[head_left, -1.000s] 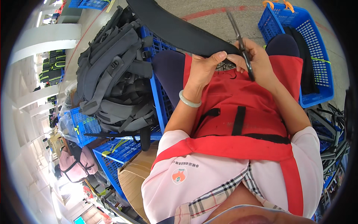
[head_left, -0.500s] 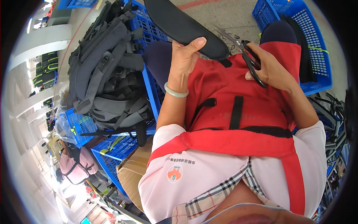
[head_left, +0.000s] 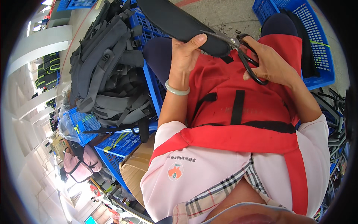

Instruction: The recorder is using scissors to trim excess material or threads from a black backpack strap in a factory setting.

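My left hand [head_left: 187,53] grips a long, dark, padded strap-like piece [head_left: 175,22] near its rounded end, thumb on top. The piece slants up and away to the far left, its far end cut off by the picture's edge. In my right hand [head_left: 274,61] is a pair of scissors [head_left: 244,56] with black handles, fingers in the loops. The blades point left and lie across the padded piece's rounded end, close to my left thumb. A short black tab hangs below that end, over my red apron [head_left: 220,89].
To the left, a heap of grey-black padded straps [head_left: 108,71] rests on blue crates [head_left: 151,86]. A blue crate [head_left: 322,56] with dark pieces stands at the far right. A cardboard box [head_left: 138,164] sits near my left elbow. Black scraps lie on the floor [head_left: 238,18].
The scissors have moved left, from beside the padded piece to across its end. The padded piece has shifted slightly, still in my left hand.
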Demonstrator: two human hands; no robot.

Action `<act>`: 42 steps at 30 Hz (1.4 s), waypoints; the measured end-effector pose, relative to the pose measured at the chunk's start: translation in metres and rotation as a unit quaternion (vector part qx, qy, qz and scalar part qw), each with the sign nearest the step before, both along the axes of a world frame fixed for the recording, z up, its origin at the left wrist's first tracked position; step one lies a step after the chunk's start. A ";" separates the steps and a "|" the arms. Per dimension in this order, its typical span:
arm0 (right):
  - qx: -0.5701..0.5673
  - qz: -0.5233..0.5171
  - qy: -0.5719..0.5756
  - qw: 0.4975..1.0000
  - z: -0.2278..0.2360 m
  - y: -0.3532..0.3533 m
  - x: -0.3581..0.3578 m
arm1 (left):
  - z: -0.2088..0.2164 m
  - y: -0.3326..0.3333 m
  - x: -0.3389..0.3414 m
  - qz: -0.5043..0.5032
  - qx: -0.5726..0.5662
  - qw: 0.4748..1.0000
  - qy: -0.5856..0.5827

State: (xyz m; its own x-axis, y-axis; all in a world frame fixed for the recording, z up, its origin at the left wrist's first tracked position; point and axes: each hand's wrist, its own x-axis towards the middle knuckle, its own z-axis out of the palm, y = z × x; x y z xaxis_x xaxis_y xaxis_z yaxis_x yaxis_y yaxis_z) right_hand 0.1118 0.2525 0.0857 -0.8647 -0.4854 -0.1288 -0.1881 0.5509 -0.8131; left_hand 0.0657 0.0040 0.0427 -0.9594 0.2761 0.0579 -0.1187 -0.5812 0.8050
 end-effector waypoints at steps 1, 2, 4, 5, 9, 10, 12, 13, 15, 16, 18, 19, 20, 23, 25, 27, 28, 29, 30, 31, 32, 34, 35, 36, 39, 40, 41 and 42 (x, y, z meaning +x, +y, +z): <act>0.002 0.000 -0.010 1.000 0.001 0.000 0.000 | 0.000 0.000 0.000 0.000 0.000 1.000 0.000; 0.002 0.000 -0.010 1.000 0.000 0.000 0.001 | 0.000 0.001 0.001 0.014 0.001 1.000 -0.006; -0.017 -0.009 -0.009 1.000 -0.002 0.003 0.005 | 0.003 0.003 0.002 0.029 0.003 0.999 -0.013; -0.017 -0.009 -0.010 1.000 -0.002 0.002 0.006 | 0.005 0.003 0.002 0.026 0.003 1.000 -0.010; -0.015 -0.022 -0.029 0.999 0.004 -0.004 0.007 | 0.005 0.003 0.003 0.027 0.005 1.000 -0.003; -0.011 -0.028 -0.052 0.998 0.004 -0.005 0.007 | 0.004 0.002 0.003 0.027 0.005 1.000 -0.003; -0.002 -0.028 -0.081 0.996 0.001 -0.005 0.004 | 0.003 0.002 0.003 0.024 0.016 1.000 0.003; 0.007 -0.027 -0.109 0.994 0.000 -0.005 0.003 | 0.003 0.002 0.004 0.025 0.016 1.000 0.003; 0.003 -0.031 -0.132 0.991 0.001 -0.006 0.004 | 0.004 0.002 0.006 0.029 0.018 0.999 -0.008; -0.001 -0.035 -0.155 0.987 0.001 -0.006 0.004 | 0.004 0.003 0.007 0.030 0.019 0.999 -0.008; -0.004 -0.029 -0.092 0.995 0.001 -0.008 0.008 | 0.004 0.003 0.008 0.024 0.010 1.000 0.002; -0.006 -0.024 -0.028 0.999 0.001 -0.008 0.010 | 0.004 0.003 0.008 0.024 0.010 1.000 0.002; -0.006 -0.024 -0.028 0.999 0.002 -0.007 0.009 | 0.004 0.003 0.009 0.024 0.014 1.000 -0.001; -0.002 -0.002 -0.048 0.999 0.005 -0.004 0.010 | 0.007 0.000 0.008 0.020 0.019 1.000 0.009; -0.006 -0.014 -0.026 1.000 0.005 -0.001 0.011 | 0.008 0.001 0.007 0.019 0.019 0.999 0.021; -0.018 -0.021 -0.008 1.000 -0.002 -0.002 0.014 | 0.008 0.002 0.007 0.036 0.004 0.999 0.016; -0.030 -0.028 0.010 0.999 -0.004 -0.003 0.015 | 0.007 0.003 0.007 0.036 0.004 0.999 0.016; -0.030 -0.028 0.010 0.999 -0.003 -0.003 0.015 | 0.005 0.003 0.007 0.033 0.008 0.999 0.019; -0.008 -0.020 -0.026 0.999 0.003 -0.005 0.012 | 0.004 0.002 0.007 0.030 0.012 0.999 0.021; 0.015 -0.013 -0.061 0.998 0.006 -0.007 0.011 | 0.003 0.001 0.008 0.030 0.011 0.999 0.021; 0.014 -0.013 -0.061 0.998 0.004 -0.007 0.011 | 0.002 -0.001 0.009 0.035 0.008 0.999 0.016; 0.007 -0.020 -0.094 0.995 -0.001 -0.007 0.009 | 0.003 -0.001 0.009 0.038 0.005 0.999 0.013; 0.007 -0.021 -0.094 0.995 -0.003 -0.007 0.010 | 0.003 -0.002 0.009 0.027 0.007 0.999 0.014; -0.006 -0.022 -0.080 0.997 -0.005 -0.007 0.010 | 0.004 -0.002 0.010 0.017 0.009 1.000 0.015; -0.009 -0.041 -0.043 0.998 -0.010 -0.012 0.012 | 0.003 0.007 0.015 0.028 0.000 1.000 -0.003; 0.001 -0.060 -0.022 0.998 -0.010 -0.014 0.012 | 0.003 0.006 0.015 0.028 -0.001 1.000 -0.003; 0.001 -0.060 -0.021 0.998 -0.007 -0.016 0.012 | 0.003 0.006 0.015 0.021 -0.003 1.000 0.003; -0.011 -0.055 -0.043 0.998 -0.002 -0.017 0.010 | 0.003 0.005 0.015 0.013 -0.005 1.000 0.009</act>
